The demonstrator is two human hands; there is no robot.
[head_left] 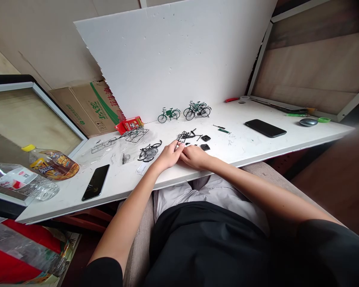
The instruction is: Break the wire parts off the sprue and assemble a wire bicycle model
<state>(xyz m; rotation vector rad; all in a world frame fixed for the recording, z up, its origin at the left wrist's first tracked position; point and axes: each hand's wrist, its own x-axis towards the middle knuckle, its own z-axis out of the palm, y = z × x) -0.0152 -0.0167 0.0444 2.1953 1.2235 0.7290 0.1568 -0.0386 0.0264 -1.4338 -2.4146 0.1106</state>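
Close together at the table's front edge are my left hand (169, 154) and my right hand (195, 156), their fingertips meeting. Between the fingers of my left hand is a thin black model bicycle part (182, 137), its bars reaching up past the fingertips. The fingers of my right hand are curled in, and what they hold is hidden. Just beyond lie small black parts, among them a dark square piece (206, 138) and another dark piece (205, 147). Left of my hands are black model wheels (149, 153) and a small white label (141, 168).
Assembled model bicycles (194, 110) and a green one (169, 114) stand by the white foam board (173, 59). Black part frames (134, 134) lie on clear plastic. Phones (265, 128) (96, 182), a screwdriver (219, 127), a mouse (308, 122) and bottles (54, 163) surround the work area.
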